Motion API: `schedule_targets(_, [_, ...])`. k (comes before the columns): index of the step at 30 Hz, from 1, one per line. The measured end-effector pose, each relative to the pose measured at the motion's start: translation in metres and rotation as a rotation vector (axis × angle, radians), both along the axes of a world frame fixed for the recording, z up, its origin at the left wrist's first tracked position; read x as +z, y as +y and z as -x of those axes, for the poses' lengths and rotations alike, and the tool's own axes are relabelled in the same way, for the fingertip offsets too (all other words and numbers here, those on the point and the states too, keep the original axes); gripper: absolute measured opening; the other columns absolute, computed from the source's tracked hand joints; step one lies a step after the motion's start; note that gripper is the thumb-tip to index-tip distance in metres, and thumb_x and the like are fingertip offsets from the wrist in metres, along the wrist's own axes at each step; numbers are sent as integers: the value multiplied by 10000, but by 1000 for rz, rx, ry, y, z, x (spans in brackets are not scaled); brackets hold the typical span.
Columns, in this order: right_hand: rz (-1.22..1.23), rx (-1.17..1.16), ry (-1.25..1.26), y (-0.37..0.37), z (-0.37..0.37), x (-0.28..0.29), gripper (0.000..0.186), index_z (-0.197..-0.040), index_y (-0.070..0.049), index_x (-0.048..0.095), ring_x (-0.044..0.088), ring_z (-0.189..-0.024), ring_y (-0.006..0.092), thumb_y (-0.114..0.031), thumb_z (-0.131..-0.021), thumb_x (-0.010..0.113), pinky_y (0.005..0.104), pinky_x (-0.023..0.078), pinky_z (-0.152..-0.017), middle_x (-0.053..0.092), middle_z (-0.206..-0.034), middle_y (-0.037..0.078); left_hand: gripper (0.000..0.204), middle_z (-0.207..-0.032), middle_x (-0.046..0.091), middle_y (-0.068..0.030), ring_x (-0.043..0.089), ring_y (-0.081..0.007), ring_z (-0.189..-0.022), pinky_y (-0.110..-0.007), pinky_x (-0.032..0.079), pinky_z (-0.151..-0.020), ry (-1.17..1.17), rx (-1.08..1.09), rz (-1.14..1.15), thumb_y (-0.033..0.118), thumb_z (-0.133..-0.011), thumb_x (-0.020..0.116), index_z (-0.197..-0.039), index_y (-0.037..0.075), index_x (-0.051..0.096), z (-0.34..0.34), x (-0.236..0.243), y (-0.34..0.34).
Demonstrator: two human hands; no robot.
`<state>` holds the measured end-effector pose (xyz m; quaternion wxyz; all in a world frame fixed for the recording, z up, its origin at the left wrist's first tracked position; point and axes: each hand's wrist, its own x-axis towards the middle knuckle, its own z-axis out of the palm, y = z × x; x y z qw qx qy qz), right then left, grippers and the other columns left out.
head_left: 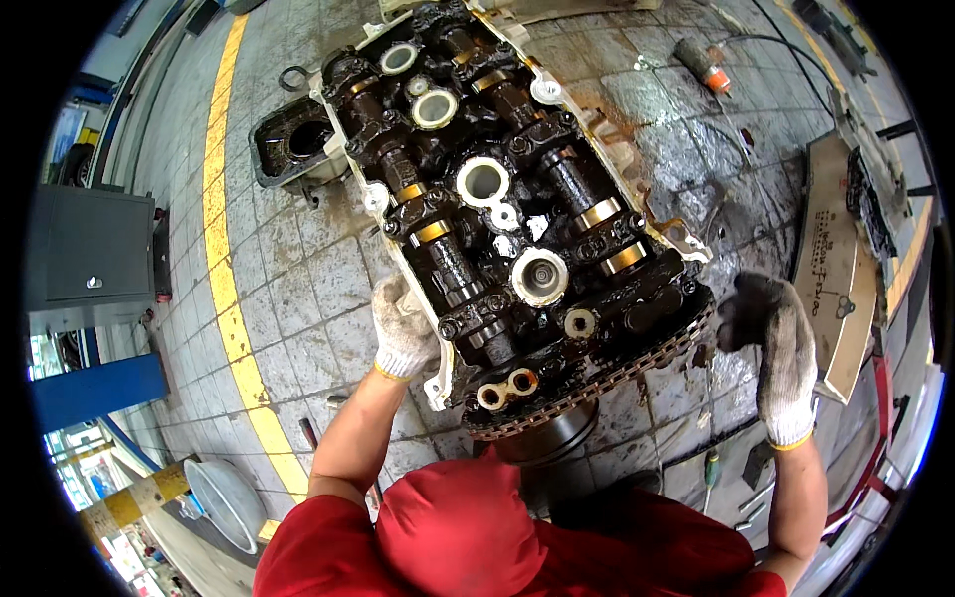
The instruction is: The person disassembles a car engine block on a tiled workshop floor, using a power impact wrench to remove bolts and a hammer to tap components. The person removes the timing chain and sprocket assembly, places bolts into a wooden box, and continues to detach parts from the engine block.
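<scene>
A car engine (pixel 517 231) coated in black oil stands in front of me with its top uncovered, showing two camshafts and pale round plug wells. Across its near end runs a brown timing chain (pixel 607 386), above a round metal pulley (pixel 547 436). My left hand (pixel 403 328), in a white knit glove, grips the engine's left side near the front corner; its fingertips are partly hidden behind the edge. My right hand (pixel 781 343) hovers off the near right corner, apart from the engine. Its glove is blackened at the fingers, which are spread with nothing visible in them.
An oily black housing (pixel 288 144) lies beyond the engine's left side. On the tiled floor at the far right is an orange-tipped power tool (pixel 704 68) with a cable. A cardboard box (pixel 836 269) and a green-handled screwdriver (pixel 711 468) lie at right; a grey cabinet (pixel 90 244) stands left.
</scene>
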<state>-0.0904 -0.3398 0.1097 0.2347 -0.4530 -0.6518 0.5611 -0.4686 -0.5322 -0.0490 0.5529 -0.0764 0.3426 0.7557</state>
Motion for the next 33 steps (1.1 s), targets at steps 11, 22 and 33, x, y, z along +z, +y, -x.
schedule_targets(11, [-204,-185,-311,-12,-34,-33,425,-958,28,672,511,-683,74,-336,-1130,535,286,446,-628,635,-739,13,322,-1137,749,-116,752,-266,-942,-443,649,-852,298,45,34,230,-1060,502,-1256,27,655,0,-8,-9])
schedule_targets(22, [-129,-210,-204,-46,-111,-54,277,-1243,56,630,606,-910,145,-113,-1028,672,295,521,-855,686,-1029,66,409,-1198,724,-107,723,-248,-1041,-435,613,-946,279,123,115,356,-1051,586,-1294,30,632,34,-52,-31])
schedule_targets(33, [162,-352,61,-148,-166,-129,174,-1026,1,641,475,-713,47,-167,-1071,634,244,406,-617,577,-818,-31,361,-1153,721,-128,725,-278,-1016,-473,618,-949,555,83,269,324,-1070,533,-1249,31,644,34,-3,-23])
